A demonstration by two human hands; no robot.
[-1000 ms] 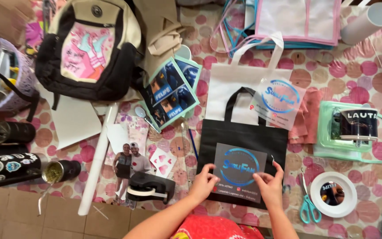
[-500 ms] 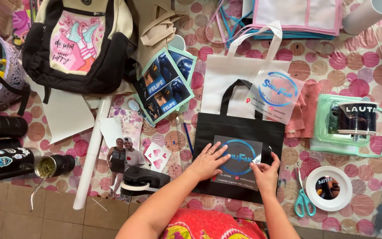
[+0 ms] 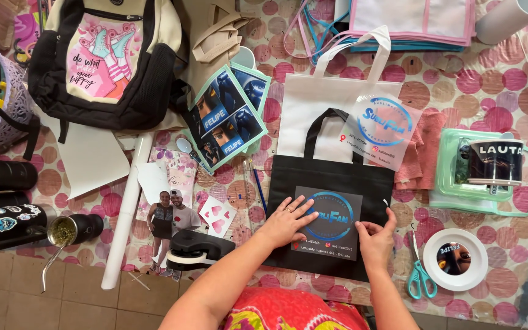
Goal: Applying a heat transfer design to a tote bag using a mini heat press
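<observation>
A black fabric tote bag lies flat on the table, with a rectangular printed film bearing a blue round logo on its front. My left hand presses flat on the left part of the film, fingers spread. My right hand pinches the film's right edge between thumb and fingers. A white tote bag lies under the black one, with a clear logo sheet on top of it.
A black mug sits on a mint tray at right. Scissors and a round white plate lie near my right hand. A tape dispenser, printed photos, a backpack and dark bottles crowd the left.
My left hand slid up onto the film's left side and flattened. My right hand shifted along the film's right edge, still pinching it.
</observation>
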